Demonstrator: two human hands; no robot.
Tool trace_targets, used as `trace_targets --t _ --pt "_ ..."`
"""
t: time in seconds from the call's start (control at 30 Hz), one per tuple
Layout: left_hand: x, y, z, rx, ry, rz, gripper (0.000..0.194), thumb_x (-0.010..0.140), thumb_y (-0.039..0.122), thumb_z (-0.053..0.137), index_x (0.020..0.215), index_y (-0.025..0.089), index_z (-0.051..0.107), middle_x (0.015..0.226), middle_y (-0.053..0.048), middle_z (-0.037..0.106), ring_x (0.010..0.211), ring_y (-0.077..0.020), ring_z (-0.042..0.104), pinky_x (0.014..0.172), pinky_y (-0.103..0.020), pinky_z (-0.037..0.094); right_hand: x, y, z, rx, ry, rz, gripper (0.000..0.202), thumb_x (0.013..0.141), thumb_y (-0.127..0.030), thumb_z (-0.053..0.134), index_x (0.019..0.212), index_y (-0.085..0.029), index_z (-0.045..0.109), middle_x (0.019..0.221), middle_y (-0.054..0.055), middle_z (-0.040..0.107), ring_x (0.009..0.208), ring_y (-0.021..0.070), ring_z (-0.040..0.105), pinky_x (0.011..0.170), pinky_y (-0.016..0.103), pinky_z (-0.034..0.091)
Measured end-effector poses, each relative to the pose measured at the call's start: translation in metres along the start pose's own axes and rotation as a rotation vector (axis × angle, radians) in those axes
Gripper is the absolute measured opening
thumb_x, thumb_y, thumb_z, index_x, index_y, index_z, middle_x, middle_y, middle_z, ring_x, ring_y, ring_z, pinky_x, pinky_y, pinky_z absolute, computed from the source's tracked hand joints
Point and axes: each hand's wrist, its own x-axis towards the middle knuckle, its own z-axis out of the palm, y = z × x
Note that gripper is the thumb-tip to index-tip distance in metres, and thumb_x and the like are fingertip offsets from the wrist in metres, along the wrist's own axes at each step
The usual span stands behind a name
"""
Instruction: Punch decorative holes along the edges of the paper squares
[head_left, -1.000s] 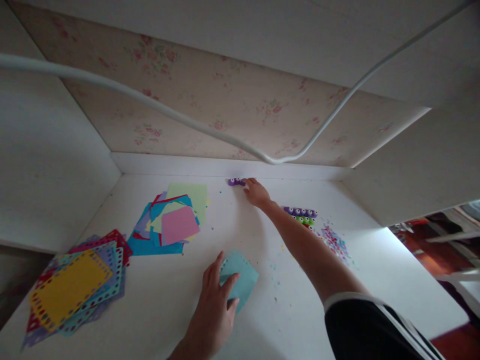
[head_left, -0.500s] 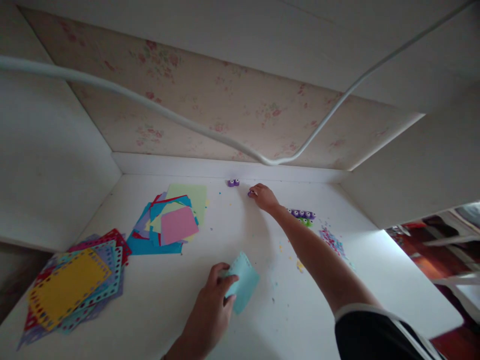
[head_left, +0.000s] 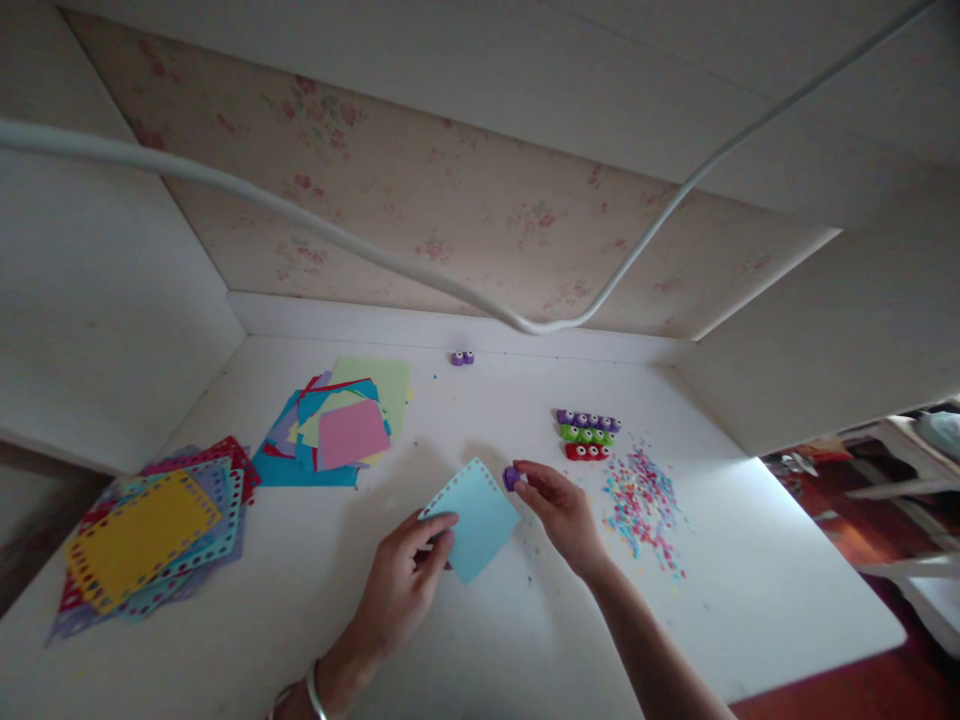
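Left hand (head_left: 405,570) pinches a pale-blue paper sheet (head_left: 480,522) by its left side over a table (head_left: 757,600); likely light, easily creased, best edge-held. Right hand (head_left: 562,510) pinches a purple craft punch (head_left: 511,478), probably rigid, beside it.

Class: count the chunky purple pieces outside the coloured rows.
3: one purple piece in the right hand; second piece and third piece side by side near the back of the table. Others could be hidden.
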Motion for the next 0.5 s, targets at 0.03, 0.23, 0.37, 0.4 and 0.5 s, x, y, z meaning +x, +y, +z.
trace_targets --t 0.03,0.23,0.37,0.4,0.5 --pt "-0.0003 0.0011 0.0006 0.003 0.000 0.004 0.027 0.091 0.038 0.060 0.107 0.020 0.071 0.103 -0.007 0.069 0.071 -0.0152 0.072 0.061 -0.026 0.064 -0.0050 0.0005 0.0009 -0.004 0.004 0.005 0.030 0.079 -0.043 0.075 0.102 -0.025 0.072 0.103 0.006 0.076 0.093 0.0230 0.073 0.088 0.042 0.059" --pt "-0.0011 0.0027 0.0040 0.084 0.023 0.013 0.028 0.084 0.039 0.068 0.104 0.021 0.073 0.103 -0.006 0.069 0.061 -0.0119 0.068 0.057 -0.024 0.062 -0.0137 -0.0045 0.0007 -0.053 0.014 -0.031 0.024 0.080 -0.040 0.074 0.099 -0.025 0.073 0.110 0.007 0.074 0.095 0.0230 0.072 0.087 0.040 0.060" --pt "-0.0009 0.0005 0.0039 0.074 0.017 -0.012 0.030 0.084 0.040 0.067 0.106 0.020 0.073 0.105 -0.007 0.068 0.062 -0.0115 0.066 0.056 -0.024 0.062 -0.0135 -0.0080 -0.0006 -0.057 0.011 -0.050 0.023 0.080 -0.039 0.074 0.098 -0.026 0.073 0.110 0.006 0.073 0.096 0.0228 0.072 0.088 0.040 0.060" --pt "-0.0009 0.0002 0.0037 0.075 0.016 -0.012 0.030 0.084 0.040 0.067 0.106 0.020 0.073 0.104 -0.007 0.068 0.061 -0.0114 0.066 0.056 -0.024 0.061 -0.0135 -0.0080 -0.0008 -0.063 0.007 -0.053 0.022 0.080 -0.039 0.073 0.098 -0.026 0.073 0.110 0.006 0.073 0.096 0.0227 0.072 0.088 0.040 0.060" --pt "-0.0005 0.0004 0.0030 0.081 0.008 -0.015 0.030 0.084 0.039 0.068 0.106 0.020 0.073 0.101 -0.006 0.068 0.061 -0.0113 0.065 0.056 -0.023 0.060 -0.0138 -0.0067 -0.0014 -0.096 -0.007 -0.060 0.021 0.081 -0.038 0.073 0.099 -0.026 0.073 0.112 0.006 0.072 0.097 0.0223 0.071 0.089 0.039 0.060"
